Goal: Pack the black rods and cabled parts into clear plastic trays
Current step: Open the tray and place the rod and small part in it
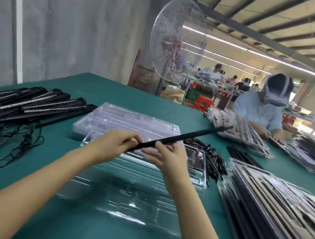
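Note:
Both hands hold one long black rod [189, 134] above the table; it slants up to the right. My left hand [115, 143] grips its near end with curled fingers. My right hand [164, 154] pinches the rod just beside the left, its other fingers spread. Below the hands lies an open clear plastic tray [121, 193] on the green table [99, 90]. A stack of clear trays [112, 116] sits behind it. A pile of black cabled rods [22, 101] lies at the left, cables [6, 141] trailing toward me.
Filled trays [273, 210] are stacked at the right. Small black parts [211, 160] lie in a heap right of the open tray. A person [260, 112] works at the table's far right corner among more trays. A standing fan [177, 40] is behind the table.

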The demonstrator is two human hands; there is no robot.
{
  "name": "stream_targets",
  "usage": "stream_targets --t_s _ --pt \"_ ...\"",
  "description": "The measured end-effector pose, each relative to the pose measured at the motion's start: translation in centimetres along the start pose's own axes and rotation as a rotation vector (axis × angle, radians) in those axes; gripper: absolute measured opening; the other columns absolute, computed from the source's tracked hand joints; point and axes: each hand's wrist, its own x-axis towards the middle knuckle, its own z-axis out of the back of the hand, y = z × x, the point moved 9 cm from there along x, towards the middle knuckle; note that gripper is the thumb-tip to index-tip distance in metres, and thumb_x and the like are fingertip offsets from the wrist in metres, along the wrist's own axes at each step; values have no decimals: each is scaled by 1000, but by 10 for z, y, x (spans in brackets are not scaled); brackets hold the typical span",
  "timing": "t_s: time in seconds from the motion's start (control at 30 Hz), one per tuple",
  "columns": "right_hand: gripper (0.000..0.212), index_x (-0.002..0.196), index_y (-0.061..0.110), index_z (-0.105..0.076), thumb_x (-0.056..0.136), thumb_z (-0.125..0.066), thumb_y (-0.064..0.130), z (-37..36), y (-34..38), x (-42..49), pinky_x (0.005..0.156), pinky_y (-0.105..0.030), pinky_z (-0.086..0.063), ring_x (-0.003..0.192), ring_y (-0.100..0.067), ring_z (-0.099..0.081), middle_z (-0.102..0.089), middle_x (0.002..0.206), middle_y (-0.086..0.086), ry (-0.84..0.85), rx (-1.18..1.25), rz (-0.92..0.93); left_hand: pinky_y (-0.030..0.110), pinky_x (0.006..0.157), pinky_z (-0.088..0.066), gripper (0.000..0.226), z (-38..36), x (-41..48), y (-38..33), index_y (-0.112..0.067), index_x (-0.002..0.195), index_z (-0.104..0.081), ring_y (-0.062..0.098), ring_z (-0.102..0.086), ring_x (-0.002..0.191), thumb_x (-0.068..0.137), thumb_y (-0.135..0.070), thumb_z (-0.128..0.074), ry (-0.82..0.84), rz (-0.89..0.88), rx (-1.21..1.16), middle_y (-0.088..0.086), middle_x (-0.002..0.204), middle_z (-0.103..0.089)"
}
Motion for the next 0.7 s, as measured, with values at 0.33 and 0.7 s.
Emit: stream_targets --t_s 0.33,0.7 --pt "22 100 12 -48 84 -63 10 152 -39 -37 64 -39 -50 69 -22 -55 -59 94 -9 -883 -128 -122 6 75 -36 35 -5 -25 69 -44 76 -65 -3 -56 86 82 -11 -71 -39 40 97 -18 83 -65" --pt "17 90 10 -66 88 -50 8 119 -31 -17 70 -30 -50 87 -23 -58 -59 101 -7 -338 -1283 -133 41 92 -39 18 37 -37 108 -37 88 -59 12 -47 98 77 -44 -72 -243 270 370 -13 91 -54"
